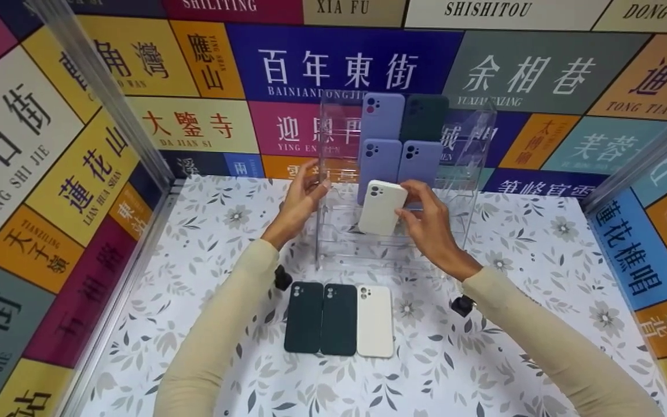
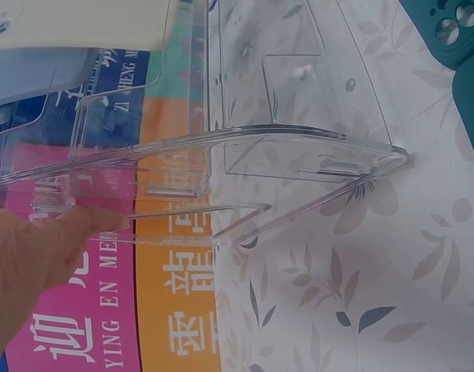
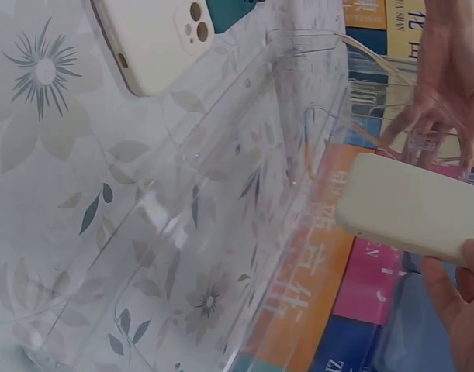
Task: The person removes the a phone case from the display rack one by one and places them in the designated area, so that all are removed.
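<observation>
My right hand (image 1: 431,217) pinches a cream phone case (image 1: 382,208) by its right edge, thumb in front. The case is tilted at the lower tiers of a clear acrylic display stand (image 1: 319,231); whether it touches the stand I cannot tell. On the stand's left side panel, my left hand (image 1: 299,202) grips the edge. Upper tiers hold three lilac phone cases (image 1: 382,159) and a dark green phone case (image 1: 428,117). In the right wrist view the held cream case (image 3: 411,203) shows its plain back, with my left hand (image 3: 446,101) behind it.
In front of the stand, two dark green phone cases (image 1: 303,318) and a cream phone case (image 1: 375,324) lie side by side on the floral tabletop (image 1: 223,347). Printed walls (image 1: 345,63) with metal corner posts (image 1: 107,87) enclose the back and sides.
</observation>
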The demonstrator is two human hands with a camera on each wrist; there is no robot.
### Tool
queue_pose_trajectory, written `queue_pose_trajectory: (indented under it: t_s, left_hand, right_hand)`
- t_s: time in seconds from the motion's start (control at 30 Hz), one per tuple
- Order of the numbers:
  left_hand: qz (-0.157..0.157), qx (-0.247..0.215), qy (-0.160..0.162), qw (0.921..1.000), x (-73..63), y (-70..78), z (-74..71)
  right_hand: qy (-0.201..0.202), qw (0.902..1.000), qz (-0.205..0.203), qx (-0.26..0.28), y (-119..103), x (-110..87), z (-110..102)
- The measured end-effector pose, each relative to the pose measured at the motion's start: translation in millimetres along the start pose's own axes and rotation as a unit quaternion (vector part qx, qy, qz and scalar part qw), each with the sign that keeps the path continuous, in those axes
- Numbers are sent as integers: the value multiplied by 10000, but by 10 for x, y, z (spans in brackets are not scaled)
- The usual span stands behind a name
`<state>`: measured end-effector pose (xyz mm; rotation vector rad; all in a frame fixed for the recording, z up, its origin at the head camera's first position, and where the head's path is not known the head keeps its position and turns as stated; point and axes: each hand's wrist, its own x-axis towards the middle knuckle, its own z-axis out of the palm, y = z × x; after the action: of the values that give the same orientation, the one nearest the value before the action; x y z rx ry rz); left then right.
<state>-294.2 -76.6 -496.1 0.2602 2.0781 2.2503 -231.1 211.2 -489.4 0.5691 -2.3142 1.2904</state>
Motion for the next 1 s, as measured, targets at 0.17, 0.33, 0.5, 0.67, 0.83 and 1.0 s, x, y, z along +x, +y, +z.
queue_pose_trajectory:
  t_s: [0.17,0.33,0.5,0.67,0.83,1.0]
  left_hand:
    - [-24,74,-6,10000,8,10,-20]
    - [-43,-37,33,10000,17,-3,-30]
    - [-27,-92,11,10000,16,-5,-19]
    - [-17,-55,18,10000,21,-9,-9]
    - [-3,-112,13,9999,33,-29,-1]
    - [-29,-59,-18,10000,19,-20,0]
  right_hand:
    - [133,9998,16,177,-87,-31,-87]
    - [45,9998,-49,174,-92,-157,-135]
    - [-172,9997,-8,156,-29,-379,-168]
    - [-270,9993,185,199,36,-573,-204]
    - [-247,9984,437,262,72,-699,-255]
    - [-216,9970,704,252,75,-802,-336]
